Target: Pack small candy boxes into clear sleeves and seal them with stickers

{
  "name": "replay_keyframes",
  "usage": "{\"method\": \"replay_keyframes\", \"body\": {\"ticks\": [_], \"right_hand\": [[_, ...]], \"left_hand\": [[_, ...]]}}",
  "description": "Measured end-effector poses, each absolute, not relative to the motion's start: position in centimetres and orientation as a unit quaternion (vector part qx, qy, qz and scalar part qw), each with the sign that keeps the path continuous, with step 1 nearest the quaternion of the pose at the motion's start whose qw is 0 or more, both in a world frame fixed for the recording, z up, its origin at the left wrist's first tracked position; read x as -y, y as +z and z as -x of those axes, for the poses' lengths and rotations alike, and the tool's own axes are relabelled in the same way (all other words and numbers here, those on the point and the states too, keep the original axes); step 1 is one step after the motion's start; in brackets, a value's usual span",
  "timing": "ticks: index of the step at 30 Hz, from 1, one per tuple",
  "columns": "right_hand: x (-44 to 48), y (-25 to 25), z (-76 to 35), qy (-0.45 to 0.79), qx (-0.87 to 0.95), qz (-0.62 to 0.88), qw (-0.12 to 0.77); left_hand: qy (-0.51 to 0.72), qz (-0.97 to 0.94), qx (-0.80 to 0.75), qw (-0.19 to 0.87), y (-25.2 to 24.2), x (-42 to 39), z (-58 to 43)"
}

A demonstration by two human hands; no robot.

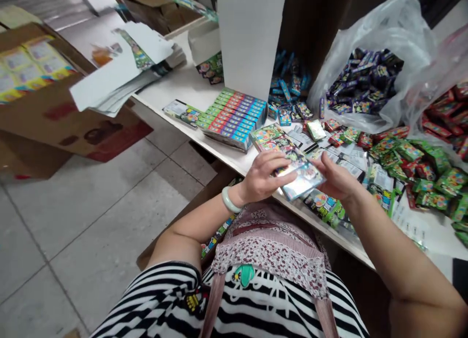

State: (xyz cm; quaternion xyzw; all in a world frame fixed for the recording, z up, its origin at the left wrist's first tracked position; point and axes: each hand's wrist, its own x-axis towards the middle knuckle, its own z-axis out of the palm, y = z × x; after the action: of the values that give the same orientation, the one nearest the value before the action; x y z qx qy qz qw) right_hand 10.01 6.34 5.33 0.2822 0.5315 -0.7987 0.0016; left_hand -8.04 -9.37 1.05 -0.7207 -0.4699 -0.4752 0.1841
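My left hand [263, 175] and my right hand [338, 178] grip a small shiny printed box [302, 179] between them, just above the near edge of the white table [175, 92]. A pale bangle sits on my left wrist. Under and beyond the box lie flat printed cartons [272, 138]. A neat stack of filled boxes with green, red and blue ends [236, 116] stands to the left of my hands.
Green and red sachets [424, 170] litter the table on the right. Clear bags hold dark purple packets [365, 80] and red packets [448, 116]. A white upright board [250, 36] stands behind the stack. Cardboard boxes [54, 114] and loose flat blanks [120, 75] sit left over the tiled floor.
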Motion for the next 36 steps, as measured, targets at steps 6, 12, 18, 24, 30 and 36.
{"method": "replay_keyframes", "body": {"ticks": [6,12,18,24,30,36], "right_hand": [[-5.7,4.3,-4.0,-0.738,-0.609,-0.284,-0.056],[-8.3,2.9,-0.7,-0.611,-0.732,-0.257,-0.160],[-10.4,5.1,3.4,-0.497,-0.804,-0.187,-0.265],[-10.5,6.0,7.7,-0.450,-0.830,-0.141,-0.299],[-10.6,5.4,11.0,-0.404,-0.840,-0.139,-0.334],[-10.6,5.8,13.8,-0.346,-0.860,-0.125,-0.354]], "left_hand": [[-0.335,0.725,0.573,0.186,-3.4,11.4,9.8],[-0.382,0.623,0.664,0.156,-2.6,13.3,18.1],[-0.244,0.554,0.794,0.054,0.8,10.0,28.9],[-0.170,0.573,0.801,0.028,1.3,7.2,31.2],[-0.193,0.584,0.788,0.031,0.7,6.9,31.6],[-0.221,0.591,0.775,0.037,0.2,6.3,32.1]]}}
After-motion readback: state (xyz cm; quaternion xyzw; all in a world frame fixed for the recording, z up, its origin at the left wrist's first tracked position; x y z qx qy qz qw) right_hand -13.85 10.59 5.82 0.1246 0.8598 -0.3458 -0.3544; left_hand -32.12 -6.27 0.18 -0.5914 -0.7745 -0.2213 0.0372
